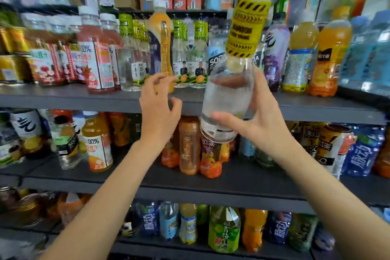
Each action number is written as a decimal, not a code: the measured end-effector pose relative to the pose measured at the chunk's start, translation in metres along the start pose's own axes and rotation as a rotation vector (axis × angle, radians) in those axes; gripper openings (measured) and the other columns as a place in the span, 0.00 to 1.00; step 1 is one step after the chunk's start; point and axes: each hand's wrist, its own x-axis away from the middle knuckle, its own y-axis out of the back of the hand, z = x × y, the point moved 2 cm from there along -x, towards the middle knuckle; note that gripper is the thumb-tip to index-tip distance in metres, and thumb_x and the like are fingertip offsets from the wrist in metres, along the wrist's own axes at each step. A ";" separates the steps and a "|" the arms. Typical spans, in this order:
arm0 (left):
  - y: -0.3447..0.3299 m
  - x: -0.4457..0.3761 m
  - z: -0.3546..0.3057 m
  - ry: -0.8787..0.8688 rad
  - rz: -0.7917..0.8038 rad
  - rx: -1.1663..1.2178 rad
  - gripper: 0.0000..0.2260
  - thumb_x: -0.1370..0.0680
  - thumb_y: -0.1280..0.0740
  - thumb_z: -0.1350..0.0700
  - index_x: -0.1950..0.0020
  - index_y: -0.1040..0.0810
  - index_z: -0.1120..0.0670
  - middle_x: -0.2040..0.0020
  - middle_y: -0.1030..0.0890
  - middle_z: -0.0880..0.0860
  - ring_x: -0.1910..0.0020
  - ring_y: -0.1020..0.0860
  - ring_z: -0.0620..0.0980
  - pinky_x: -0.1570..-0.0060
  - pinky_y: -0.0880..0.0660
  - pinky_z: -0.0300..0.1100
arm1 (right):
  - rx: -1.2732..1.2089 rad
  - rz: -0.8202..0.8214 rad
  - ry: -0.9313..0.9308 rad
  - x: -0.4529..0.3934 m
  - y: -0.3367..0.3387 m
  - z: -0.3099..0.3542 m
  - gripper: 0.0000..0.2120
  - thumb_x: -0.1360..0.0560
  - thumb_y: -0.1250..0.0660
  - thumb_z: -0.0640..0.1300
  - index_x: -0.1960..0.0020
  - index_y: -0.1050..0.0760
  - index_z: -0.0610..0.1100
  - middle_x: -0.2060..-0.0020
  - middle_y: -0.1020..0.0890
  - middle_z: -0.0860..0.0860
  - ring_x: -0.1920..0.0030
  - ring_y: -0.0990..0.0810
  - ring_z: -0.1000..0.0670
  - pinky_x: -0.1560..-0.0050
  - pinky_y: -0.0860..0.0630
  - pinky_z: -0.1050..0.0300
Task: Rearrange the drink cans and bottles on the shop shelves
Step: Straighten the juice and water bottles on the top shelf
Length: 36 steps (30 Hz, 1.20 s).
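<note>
My right hand grips a clear bottle with a yellow and black striped top label, held tilted in the air in front of the upper shelf. My left hand hovers just left of it with fingers loosely spread, holding nothing. Right behind my left hand's fingers stands an orange juice bottle with a white cap, near the shelf's front edge. A row of clear bottles with green labels stands behind it.
Red-labelled juice bottles crowd the upper shelf's left, orange and blue bottles its right. The middle shelf holds orange and soda bottles, the bottom shelf green and blue ones. Boxes sit on the top shelf.
</note>
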 end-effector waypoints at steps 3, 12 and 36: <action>0.006 -0.024 0.025 0.067 0.084 -0.014 0.19 0.25 0.37 0.61 0.34 0.30 0.54 0.34 0.36 0.60 0.36 0.36 0.58 0.38 0.35 0.52 | 0.054 -0.098 0.043 -0.036 -0.022 0.011 0.42 0.31 0.27 0.51 0.26 0.46 0.41 0.29 0.34 0.47 0.30 0.34 0.52 0.31 0.34 0.54; 0.040 -0.039 0.098 0.098 0.138 -0.088 0.22 0.24 0.36 0.59 0.31 0.34 0.52 0.35 0.34 0.57 0.36 0.35 0.57 0.39 0.34 0.50 | 0.098 -0.166 -0.107 -0.101 -0.116 -0.017 0.41 0.26 0.32 0.50 0.24 0.53 0.45 0.24 0.47 0.52 0.27 0.47 0.57 0.35 0.49 0.73; 0.027 -0.101 0.127 0.395 0.303 0.200 0.30 0.23 0.36 0.62 0.25 0.48 0.56 0.28 0.39 0.57 0.30 0.37 0.55 0.34 0.39 0.44 | 0.317 -0.415 -0.099 -0.113 -0.144 -0.035 0.38 0.28 0.29 0.49 0.26 0.46 0.44 0.38 0.36 0.51 0.36 0.37 0.55 0.44 0.45 0.73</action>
